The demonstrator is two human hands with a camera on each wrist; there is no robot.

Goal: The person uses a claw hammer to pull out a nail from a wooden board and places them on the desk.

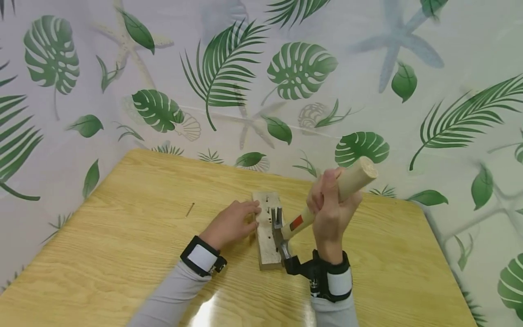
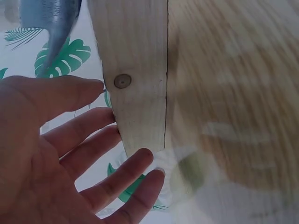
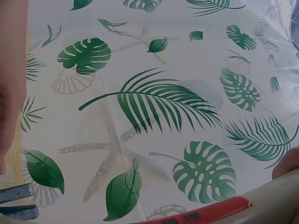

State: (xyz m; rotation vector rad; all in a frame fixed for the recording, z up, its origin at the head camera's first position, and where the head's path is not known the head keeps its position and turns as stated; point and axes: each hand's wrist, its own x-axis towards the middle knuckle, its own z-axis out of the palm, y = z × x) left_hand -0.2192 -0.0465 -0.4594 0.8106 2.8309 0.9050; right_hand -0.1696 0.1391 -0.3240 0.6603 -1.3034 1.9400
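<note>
A pale wooden block (image 1: 267, 254) lies on the table with small dark nails or holes along its top. My left hand (image 1: 233, 225) is at its left side, fingertips right at the edge. In the left wrist view, the loosely spread fingers (image 2: 84, 151) reach along the block, below a round mark on its side. My right hand (image 1: 333, 204) grips the wooden handle of a claw hammer (image 1: 308, 218), which slants up to the right. Its metal head (image 1: 278, 234) overlaps the block's right side. In the right wrist view, the claw tips (image 3: 18, 200) and red handle label (image 3: 205, 212) show.
One loose nail (image 1: 190, 209) lies on the wood-grain table (image 1: 143, 218), left of the block. Behind the table's far edge hangs a white covering (image 1: 245, 77) printed with green leaves. Each wrist wears a black strap with a camera mount.
</note>
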